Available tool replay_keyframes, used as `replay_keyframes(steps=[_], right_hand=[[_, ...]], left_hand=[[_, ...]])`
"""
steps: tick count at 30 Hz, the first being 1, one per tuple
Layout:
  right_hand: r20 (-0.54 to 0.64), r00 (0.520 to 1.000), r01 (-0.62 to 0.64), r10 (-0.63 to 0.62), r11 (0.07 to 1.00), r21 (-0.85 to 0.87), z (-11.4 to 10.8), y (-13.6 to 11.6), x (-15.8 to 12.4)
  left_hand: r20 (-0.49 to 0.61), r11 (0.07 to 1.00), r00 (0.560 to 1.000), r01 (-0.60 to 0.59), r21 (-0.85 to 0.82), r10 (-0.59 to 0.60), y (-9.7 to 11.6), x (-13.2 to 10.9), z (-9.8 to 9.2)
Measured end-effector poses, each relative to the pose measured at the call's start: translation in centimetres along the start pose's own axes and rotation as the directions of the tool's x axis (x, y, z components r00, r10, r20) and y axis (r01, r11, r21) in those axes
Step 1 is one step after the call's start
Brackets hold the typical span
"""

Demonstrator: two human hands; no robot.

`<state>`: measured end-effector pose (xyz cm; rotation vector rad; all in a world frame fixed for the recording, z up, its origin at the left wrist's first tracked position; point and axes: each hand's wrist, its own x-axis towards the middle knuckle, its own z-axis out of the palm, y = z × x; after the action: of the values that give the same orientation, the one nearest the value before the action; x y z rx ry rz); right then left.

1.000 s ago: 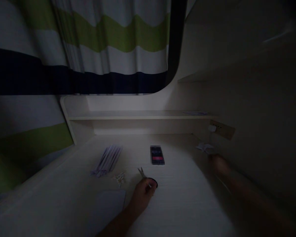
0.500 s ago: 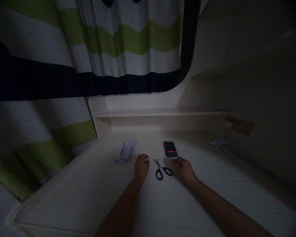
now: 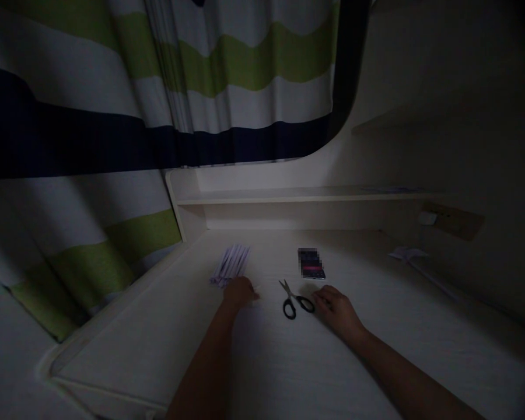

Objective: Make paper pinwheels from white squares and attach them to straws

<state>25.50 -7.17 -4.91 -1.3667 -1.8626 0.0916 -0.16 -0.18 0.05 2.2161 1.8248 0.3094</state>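
My left hand (image 3: 240,291) is closed at the near end of a bundle of thin rolled paper sticks (image 3: 231,262). A small pale scrap (image 3: 256,295) shows at its fingertips; what it is made of is too dim to tell. To the right, my right hand (image 3: 336,308) hovers low over the desk with its fingers curled together, and anything in them is hidden. Between the hands lie black-handled scissors (image 3: 293,300), blades slightly apart and pointing away from me. The right fingertips are close beside one scissor handle.
A dark phone (image 3: 311,263) lies beyond the scissors on the pale desk (image 3: 280,361). A low shelf (image 3: 280,195) runs along the back. At the right are a wall socket (image 3: 455,220) and a white cable-like strip (image 3: 433,280). A striped curtain (image 3: 254,105) hangs behind.
My left hand has moved left and toward me, to the paper sticks. My right hand has drawn back from the phone. The view has shifted slightly.
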Motion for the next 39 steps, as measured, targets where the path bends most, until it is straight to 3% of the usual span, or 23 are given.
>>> replay_keyframes(steps=[2,5,8,15,27,30,33,36,39], right_hand=[[0.009,1.000,-0.004,0.004,1.000,0.009,-0.1,-0.1,0.1],[0.028,1.000,0.007,-0.008,0.999,0.034,-0.2,-0.8,0.0],[0.063,0.996,0.052,-0.055,0.997,0.052,-0.2,-1.6,-0.2],[0.104,0.990,0.085,-0.092,0.994,0.067,-0.1,-1.9,-0.4],[0.096,0.991,0.090,-0.095,0.994,0.054,-0.2,-2.0,-0.4],[0.103,0.990,0.090,-0.096,0.994,0.064,-0.3,-2.1,-0.4],[0.112,0.990,0.075,-0.086,0.991,0.107,-0.2,-2.3,-0.4],[0.130,0.990,0.018,-0.047,0.975,0.220,-0.2,-3.0,-0.5],[0.203,0.979,-0.071,-0.009,0.921,0.384,-0.1,-4.0,-0.7]], left_hand=[[0.067,0.998,0.996,-0.063,0.015,0.062,0.4,-0.7,-0.3],[0.210,0.966,0.947,-0.257,0.044,0.242,1.0,-1.5,-0.4],[0.275,0.950,0.923,-0.301,0.077,0.270,1.2,-1.7,0.0],[0.317,0.925,0.886,-0.376,0.058,0.340,1.1,-1.5,0.4],[0.291,0.931,0.892,-0.365,0.012,0.346,0.9,-1.0,0.4],[0.249,0.922,0.888,-0.376,-0.092,0.387,0.6,-0.8,0.0],[0.183,0.874,0.880,-0.369,-0.317,0.438,0.4,-0.9,-0.7],[0.117,0.765,0.890,-0.304,-0.568,0.440,0.7,-1.1,-1.1],[0.061,0.623,0.930,-0.195,-0.757,0.364,1.7,-1.3,-1.0]])
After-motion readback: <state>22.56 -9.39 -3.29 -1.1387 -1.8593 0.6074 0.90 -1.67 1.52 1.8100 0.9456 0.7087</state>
